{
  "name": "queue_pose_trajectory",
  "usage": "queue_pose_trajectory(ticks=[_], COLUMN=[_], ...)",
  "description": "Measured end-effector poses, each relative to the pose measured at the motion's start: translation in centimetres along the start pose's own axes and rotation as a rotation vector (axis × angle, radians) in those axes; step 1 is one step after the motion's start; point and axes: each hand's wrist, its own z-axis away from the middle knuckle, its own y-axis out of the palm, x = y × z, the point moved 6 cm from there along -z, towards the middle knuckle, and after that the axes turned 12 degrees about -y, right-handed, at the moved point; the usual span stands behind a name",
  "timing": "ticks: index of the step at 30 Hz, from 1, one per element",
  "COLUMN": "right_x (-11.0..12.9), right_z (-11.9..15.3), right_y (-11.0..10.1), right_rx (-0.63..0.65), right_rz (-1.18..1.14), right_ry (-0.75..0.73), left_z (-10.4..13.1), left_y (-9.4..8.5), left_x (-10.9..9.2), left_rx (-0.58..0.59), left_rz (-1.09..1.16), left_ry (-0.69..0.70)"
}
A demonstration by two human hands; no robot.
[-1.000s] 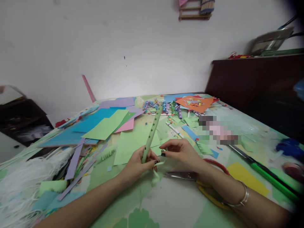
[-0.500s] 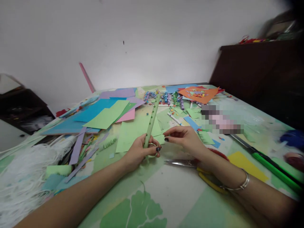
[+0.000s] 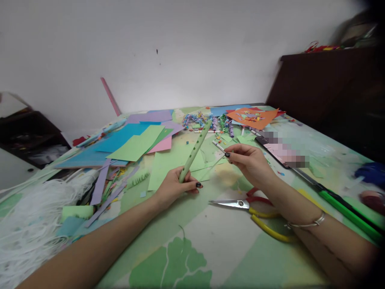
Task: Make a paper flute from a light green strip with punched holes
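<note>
My left hand (image 3: 177,184) is wrapped round the lower end of a pale green paper tube (image 3: 195,150) with dark green dots, which leans up and to the right. To its right, my right hand (image 3: 249,160) is raised with thumb and forefinger pinched. From that pinch a thin pale strip (image 3: 214,164) runs down to the left; what it is made of I cannot make out. Scissors (image 3: 240,204) with red and yellow handles lie partly under my right forearm. Just beyond my right fingertips is a white pen (image 3: 218,145), and light green paper (image 3: 164,164) lies behind my left hand.
At the left are a heap of white string (image 3: 33,233) and purple paper strips (image 3: 100,186). Coloured sheets (image 3: 135,144) spread behind. Curled paper pieces (image 3: 222,122) and an orange sheet (image 3: 266,120) sit farther back. A phone (image 3: 272,152) and a green-handled cutter (image 3: 339,208) lie at right.
My right hand has moved up and to the right, away from the tube, and the pale strip now shows at its fingers. The tube leans further right. More of the scissors shows.
</note>
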Motion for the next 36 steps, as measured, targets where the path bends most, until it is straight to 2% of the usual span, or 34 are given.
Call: queue_pose_trajectory(ticks=[9, 13, 17, 22, 26, 28, 33, 36], right_x=[1.0, 1.3, 1.5, 1.3, 1.6, 1.8, 1.9, 1.6], right_z=[-0.7, -0.9, -1.2, -1.6, -1.7, -1.4, 0.0, 0.6], right_y=[-1.1, -1.8, -2.8, -3.8, -3.9, -3.4, -0.1, 1.1], right_rx=[-0.101, -0.172, -0.227, -0.244, -0.25, -0.213, -0.027, -0.025], right_rz=[-0.146, -0.23, -0.298, -0.256, -0.268, -0.283, -0.3, -0.347], right_ry=[-0.07, -0.066, -0.108, -0.164, -0.183, -0.168, -0.049, -0.016], left_z=[0.1, 0.3, 0.4, 0.3, 0.3, 0.2, 0.3, 0.7], left_y=[0.2, -0.1, -1.1, -2.0, -1.7, -1.3, 1.0, 2.0], left_x=[0.0, -0.4, -1.0, -1.2, -1.1, -1.0, -0.3, -0.1], left_rx=[-0.003, -0.054, -0.161, -0.205, -0.186, -0.154, 0.076, 0.158], left_rz=[-0.112, -0.157, -0.163, -0.093, -0.088, -0.116, -0.189, -0.23], left_ry=[0.017, 0.039, 0.087, 0.093, 0.066, 0.052, 0.043, 0.07])
